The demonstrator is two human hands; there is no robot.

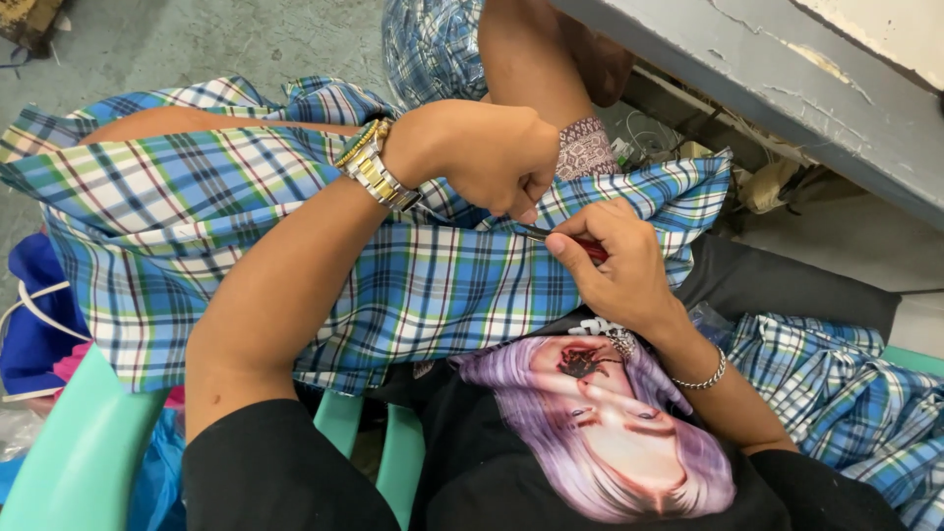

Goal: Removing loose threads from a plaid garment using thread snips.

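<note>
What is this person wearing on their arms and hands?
Both arms are bare below short black sleeves. The left hand has a chunky gold and silver metal watch at the wrist. The right hand has a thin silver chain bracelet at the wrist. No gloves.

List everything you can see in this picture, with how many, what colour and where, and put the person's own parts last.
checked cloth: one, blue, green and white, spread over the lap
small tool: one, dark metal with red, at the cloth's edge
more checked cloth: one pile, blue, lower right
chair: one, pale green, lower left
workbench: one, grey, upper right
wristwatch: one, gold and silver, left wrist
bracelet: one, silver, right wrist
left hand: pinching the cloth
right hand: holding the small tool
</note>
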